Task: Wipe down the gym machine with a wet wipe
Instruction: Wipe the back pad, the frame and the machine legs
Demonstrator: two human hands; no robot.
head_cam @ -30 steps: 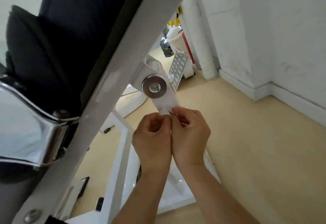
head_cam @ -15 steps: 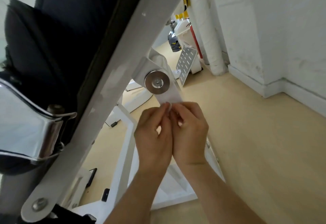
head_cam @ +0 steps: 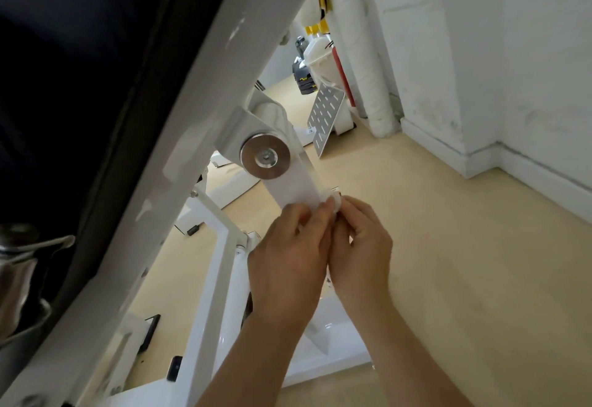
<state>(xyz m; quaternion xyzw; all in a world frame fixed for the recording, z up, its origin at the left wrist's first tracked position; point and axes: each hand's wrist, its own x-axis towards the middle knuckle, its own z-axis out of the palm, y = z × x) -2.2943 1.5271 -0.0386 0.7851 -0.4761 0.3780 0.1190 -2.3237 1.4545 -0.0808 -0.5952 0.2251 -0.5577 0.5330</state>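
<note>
The white gym machine frame [head_cam: 198,137] slants across the left of the head view, with a black pad [head_cam: 70,54] behind it. A white link arm [head_cam: 294,188] hangs from a round steel pivot washer [head_cam: 266,158]. My left hand [head_cam: 288,265] and my right hand [head_cam: 362,246] meet just below the link arm's lower end. Together they pinch a small bunched white wet wipe [head_cam: 333,203] against that end. Most of the wipe is hidden by my fingers.
White base rails [head_cam: 221,278] of the machine lie on the beige floor [head_cam: 464,262] under my hands. A perforated white footplate [head_cam: 326,118], bottles and a wrapped pipe [head_cam: 368,70] stand at the back by the white wall [head_cam: 528,54]. A chrome part [head_cam: 22,265] shows at left.
The view has moved closer and shifted, so the pivot sits higher and nearer. My hands stay together on the wipe at the link arm's end, fingertips now slightly further right.
</note>
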